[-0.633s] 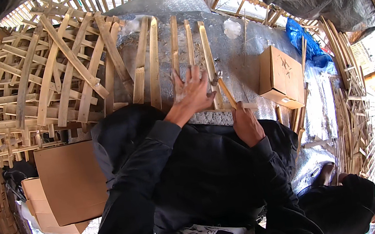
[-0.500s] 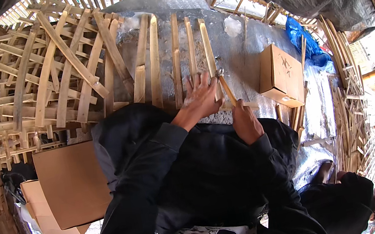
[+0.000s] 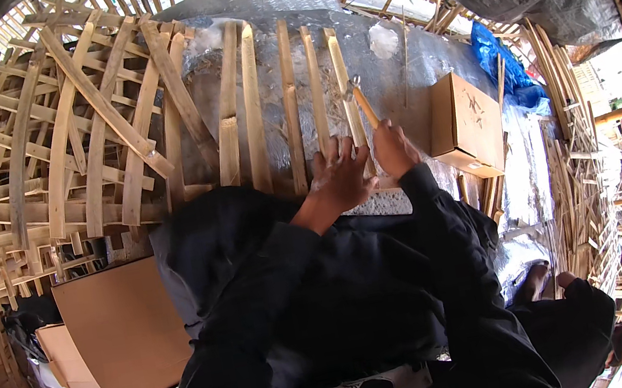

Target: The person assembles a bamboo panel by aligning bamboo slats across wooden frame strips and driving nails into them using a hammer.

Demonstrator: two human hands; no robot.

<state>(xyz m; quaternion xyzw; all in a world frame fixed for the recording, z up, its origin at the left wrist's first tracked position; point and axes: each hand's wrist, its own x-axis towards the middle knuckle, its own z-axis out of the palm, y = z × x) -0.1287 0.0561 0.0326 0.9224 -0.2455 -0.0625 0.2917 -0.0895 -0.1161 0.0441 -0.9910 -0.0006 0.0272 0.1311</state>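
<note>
My right hand (image 3: 396, 148) is wrapped round the wooden handle of a hammer (image 3: 367, 108). The hammer's metal head lies over the rightmost of several upright bamboo slats (image 3: 340, 66), about midway along it. Just left of the hammer, my left hand (image 3: 339, 177) rests palm down with its fingers stretched and apart, over the near ends of the slats. Whether anything small sits under its fingertips is hidden. The slats stand side by side with gaps on a grey, shiny sheet (image 3: 382, 75). A crosspiece partly shows beneath my left hand.
Crossed bamboo strips (image 3: 77, 126) form a loose lattice at the left. A cardboard box (image 3: 472, 122) stands right of my hands, and open cardboard (image 3: 124, 332) lies at lower left. A blue tarp (image 3: 503, 63) and bamboo bundles (image 3: 571, 175) are further right. Another person (image 3: 573, 331) sits at lower right.
My right hand and the hammer have moved away from me, so the head is farther up the rightmost slat. My left hand has drawn slightly closer to me.
</note>
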